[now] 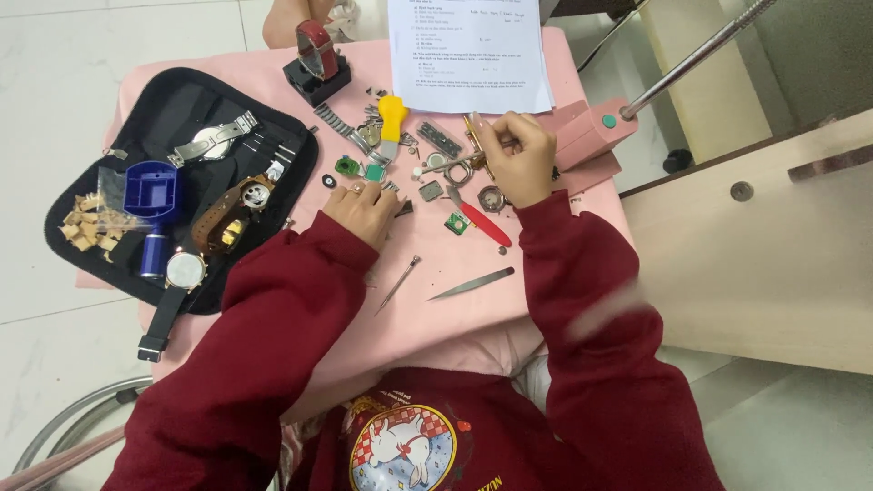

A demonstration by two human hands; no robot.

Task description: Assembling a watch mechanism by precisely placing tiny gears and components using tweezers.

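At the top centre of the frame, a white printed sheet [468,50] lies on a pink cloth-covered table [455,318]. Just below it, the right hand [520,159] pinches a thin metal tool [450,165] over small watch parts [491,197]. The left hand [362,207], fingers curled, rests on parts beside a yellow-handled tool [391,125]. A black tool case [173,191] with watches fills the left. White floor tiles surround the table; bare pink cloth lies near the lower edge.

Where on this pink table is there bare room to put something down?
Bare pink cloth lies near the front edge, below the small screwdriver and tweezers, between the sleeves. It is crowded around both hands and the black tool case.
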